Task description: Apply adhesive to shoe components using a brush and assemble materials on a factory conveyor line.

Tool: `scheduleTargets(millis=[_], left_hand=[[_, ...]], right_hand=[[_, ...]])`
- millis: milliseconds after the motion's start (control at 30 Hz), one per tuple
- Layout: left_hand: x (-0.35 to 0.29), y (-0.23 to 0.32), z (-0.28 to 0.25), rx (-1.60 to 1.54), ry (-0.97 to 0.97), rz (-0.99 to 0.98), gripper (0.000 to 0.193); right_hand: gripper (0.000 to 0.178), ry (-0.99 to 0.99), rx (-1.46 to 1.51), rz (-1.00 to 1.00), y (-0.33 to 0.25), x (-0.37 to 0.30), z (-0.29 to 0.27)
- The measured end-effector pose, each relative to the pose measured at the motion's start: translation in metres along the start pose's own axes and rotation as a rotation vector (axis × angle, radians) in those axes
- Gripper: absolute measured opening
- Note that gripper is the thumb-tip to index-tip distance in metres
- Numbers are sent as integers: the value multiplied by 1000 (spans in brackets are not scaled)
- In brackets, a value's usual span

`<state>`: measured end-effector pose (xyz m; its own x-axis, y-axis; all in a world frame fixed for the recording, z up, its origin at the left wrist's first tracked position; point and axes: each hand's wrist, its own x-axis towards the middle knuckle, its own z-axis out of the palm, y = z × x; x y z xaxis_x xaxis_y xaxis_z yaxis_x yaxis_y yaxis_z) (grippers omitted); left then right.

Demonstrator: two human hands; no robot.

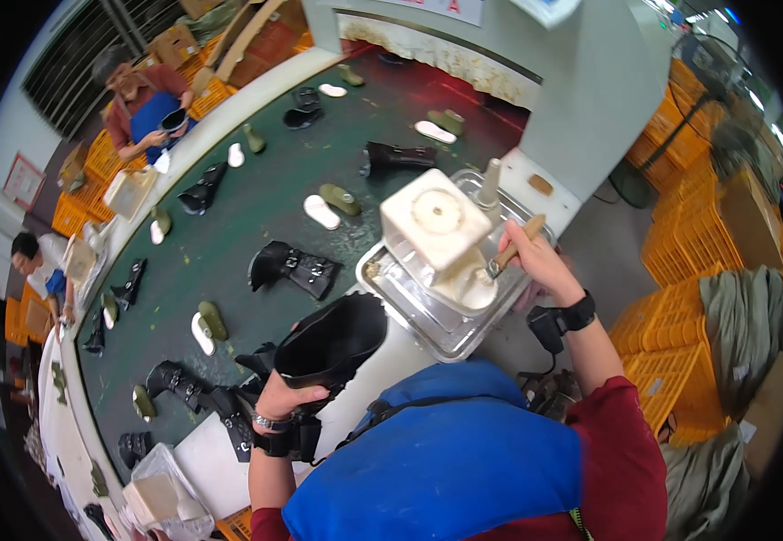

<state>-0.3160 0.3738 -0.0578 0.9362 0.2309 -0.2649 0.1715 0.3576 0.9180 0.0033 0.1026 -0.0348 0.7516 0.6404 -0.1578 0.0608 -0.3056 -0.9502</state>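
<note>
My left hand (290, 398) is wrapped round a black boot (342, 335), held tilted over the near edge of the table with its wide shaft opening toward me. In my right hand (540, 260) is a brush (505, 257) with a wooden handle. Its head reaches down into the spout-like cup of a white plastic container (435, 215), so the bristles are mostly hidden. The container stands in a shiny metal tray (453, 341) right of the boot. Just beyond the boot, a black buckled boot (297, 269) lies on its side on the belt.
A dark green belt (256, 198) carries several black boots, white soles (322, 213) and olive-green pieces (340, 199). A grey machine (590, 81) with a red-lit opening stands at the far end. Two people (130, 104) work across the belt. Orange crates (671, 352) are stacked at right.
</note>
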Motion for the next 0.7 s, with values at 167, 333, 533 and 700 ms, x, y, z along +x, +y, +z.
scheduleTargets(millis=[167, 333, 533, 700], left_hand=[[1, 4, 10, -21, 73, 51, 60], [6, -1, 12, 2, 67, 37, 63], [4, -1, 11, 13, 69, 56, 65], [1, 1, 10, -8, 102, 64, 66]], right_hand=[[28, 136, 50, 98, 45, -12, 1], [25, 156, 113, -49, 99, -12, 19], [30, 214, -420, -92, 99, -13, 40], [32, 201, -506, -139, 97, -13, 40]])
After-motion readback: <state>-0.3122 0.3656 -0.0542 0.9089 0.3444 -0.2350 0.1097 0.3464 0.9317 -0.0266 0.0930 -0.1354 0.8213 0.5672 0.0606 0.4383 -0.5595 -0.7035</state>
